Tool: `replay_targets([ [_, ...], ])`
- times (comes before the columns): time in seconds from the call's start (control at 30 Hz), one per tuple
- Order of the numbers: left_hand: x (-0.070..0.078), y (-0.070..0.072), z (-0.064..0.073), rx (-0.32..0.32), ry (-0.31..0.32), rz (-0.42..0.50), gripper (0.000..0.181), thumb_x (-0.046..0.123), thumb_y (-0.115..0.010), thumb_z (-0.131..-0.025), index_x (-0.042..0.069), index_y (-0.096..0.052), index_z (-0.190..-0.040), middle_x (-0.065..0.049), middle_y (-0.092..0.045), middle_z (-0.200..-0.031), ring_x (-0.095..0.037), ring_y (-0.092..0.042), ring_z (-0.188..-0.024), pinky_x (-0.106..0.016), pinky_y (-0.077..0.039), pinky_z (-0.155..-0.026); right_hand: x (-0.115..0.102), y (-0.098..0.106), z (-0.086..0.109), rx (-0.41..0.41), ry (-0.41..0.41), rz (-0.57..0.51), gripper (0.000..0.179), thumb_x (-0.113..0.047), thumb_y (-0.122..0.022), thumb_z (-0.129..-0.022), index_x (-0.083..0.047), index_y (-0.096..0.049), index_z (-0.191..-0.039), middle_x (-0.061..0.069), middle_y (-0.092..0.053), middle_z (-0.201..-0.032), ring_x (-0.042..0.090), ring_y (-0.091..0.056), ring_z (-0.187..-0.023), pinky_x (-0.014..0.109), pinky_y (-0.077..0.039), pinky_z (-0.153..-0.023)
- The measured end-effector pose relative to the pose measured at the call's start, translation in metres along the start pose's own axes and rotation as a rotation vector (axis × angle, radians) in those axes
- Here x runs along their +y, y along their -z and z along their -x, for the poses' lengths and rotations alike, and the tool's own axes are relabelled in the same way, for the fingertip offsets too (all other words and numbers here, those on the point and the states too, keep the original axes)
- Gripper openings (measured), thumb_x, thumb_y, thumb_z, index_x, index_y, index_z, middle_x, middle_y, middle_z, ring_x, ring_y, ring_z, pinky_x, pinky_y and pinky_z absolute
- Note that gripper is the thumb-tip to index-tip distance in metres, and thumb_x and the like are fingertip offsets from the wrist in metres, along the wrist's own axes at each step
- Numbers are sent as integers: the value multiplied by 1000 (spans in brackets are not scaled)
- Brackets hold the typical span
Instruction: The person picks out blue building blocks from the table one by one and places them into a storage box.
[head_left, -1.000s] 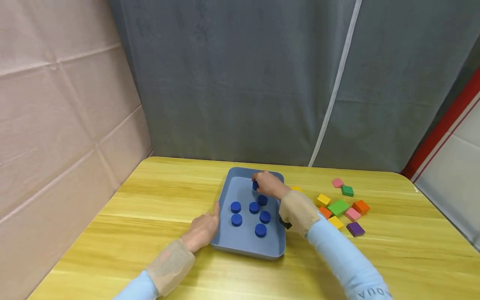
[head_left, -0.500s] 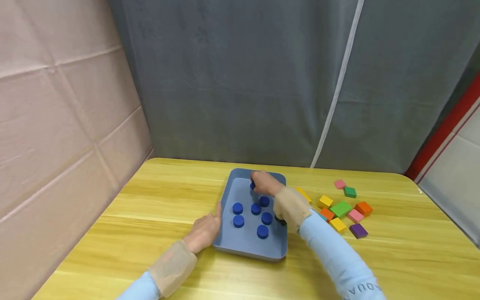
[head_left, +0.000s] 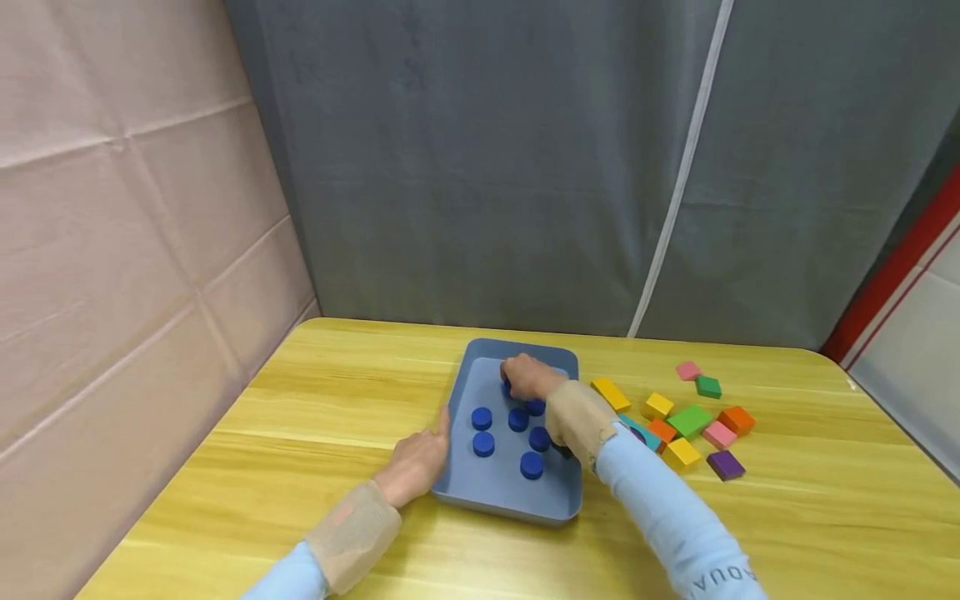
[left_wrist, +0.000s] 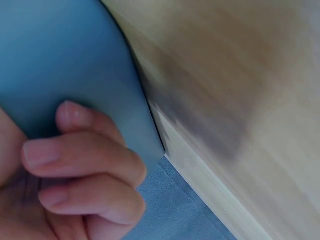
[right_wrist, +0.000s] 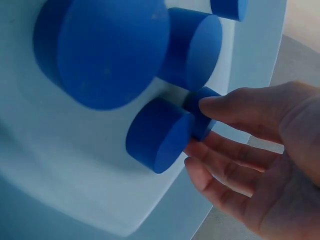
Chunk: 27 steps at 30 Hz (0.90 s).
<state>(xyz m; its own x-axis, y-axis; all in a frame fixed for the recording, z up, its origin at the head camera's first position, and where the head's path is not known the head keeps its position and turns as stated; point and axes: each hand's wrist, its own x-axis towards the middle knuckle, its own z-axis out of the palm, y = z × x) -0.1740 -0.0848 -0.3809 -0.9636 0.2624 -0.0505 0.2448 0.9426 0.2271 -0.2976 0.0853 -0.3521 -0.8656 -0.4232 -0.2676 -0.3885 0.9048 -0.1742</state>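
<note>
A blue-grey tray (head_left: 487, 493) lies on the table with several round blue discs (head_left: 483, 443) standing flat in it. My right hand (head_left: 527, 377) reaches into its far half and pinches one blue disc (right_wrist: 199, 120) between thumb and fingers. Close beside that one, in the right wrist view, another disc (right_wrist: 159, 135) sits near the fingertips. My left hand (head_left: 416, 467) holds the tray's left side, one digit stretched along the rim. In the left wrist view its other fingers (left_wrist: 95, 160) curl against the tray's outer wall (left_wrist: 60, 45).
Right of the tray lie loose coloured blocks, among them a green block (head_left: 690, 422), a purple block (head_left: 726, 465), a yellow block (head_left: 611, 395) and a partly covered teal piece (head_left: 645, 432). A grey curtain (head_left: 465, 167) hangs behind the table (head_left: 360, 367).
My right hand has brought the pinched disc slightly left and nearer to me within the tray, closer to the other discs. The view has shifted a little; the left hand stays at the tray's side.
</note>
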Motion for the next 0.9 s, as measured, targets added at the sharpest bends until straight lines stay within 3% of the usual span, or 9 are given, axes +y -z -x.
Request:
replay_targets([
  [0.2,0,0,-1,-2,-5,-5,61,-6,-44,-80,-9,-21,-137,-7,-46,-55,-18,-43,-48,-31,-40,-44,0,-3,2,-13,-30,5,26,-2,-54,-84,-5,-59,-109,9,-59,-97,19,-52,-82,32,-46,-79],
  [0.53,-2,2,-3,-14,20,0,63,-3,-47,-80,-7,-20,-138,-12,-51,-60,-19,-44,-49,-32,-41,-45,1,-2,3,-8,-14,27,32,-5,-58,-83,-4,-55,-115,11,-58,-102,21,-52,-86,34,-46,-82],
  [0.9,-3,4,-4,-13,8,30,65,-1,-50,-80,-8,-19,-137,-8,-47,-57,-18,-43,-47,-30,-38,-43,7,7,9,78,5,-5,39,-17,-60,-84,-2,-54,-119,14,-59,-107,21,-58,-89,37,-47,-84],
])
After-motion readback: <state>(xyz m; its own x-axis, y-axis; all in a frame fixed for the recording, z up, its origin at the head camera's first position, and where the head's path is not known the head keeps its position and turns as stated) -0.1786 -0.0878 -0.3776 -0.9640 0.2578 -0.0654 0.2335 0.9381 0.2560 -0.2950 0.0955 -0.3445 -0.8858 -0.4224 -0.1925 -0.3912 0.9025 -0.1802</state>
